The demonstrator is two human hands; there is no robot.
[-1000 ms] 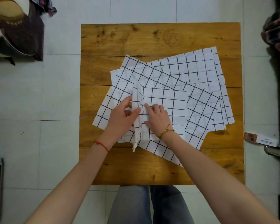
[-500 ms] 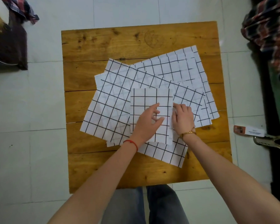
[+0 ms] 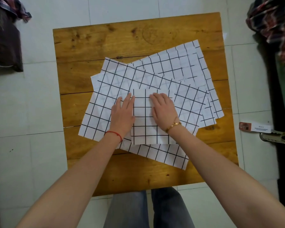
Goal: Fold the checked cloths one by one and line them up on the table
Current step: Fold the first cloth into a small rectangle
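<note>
While the folded checked cloth (image 3: 145,119) lies on top of a loose heap of unfolded checked cloths (image 3: 184,71) near the middle of the wooden table (image 3: 95,41), both palms lie flat on it. The left hand (image 3: 123,113), a red string at its wrist, covers the cloth's left edge with fingers straight and close together. The right hand (image 3: 163,109), wearing a gold bracelet, rests on the right half, fingers straight and slightly spread. Beyond the table's right edge a small card (image 3: 255,127) lies on the tiled floor.
</note>
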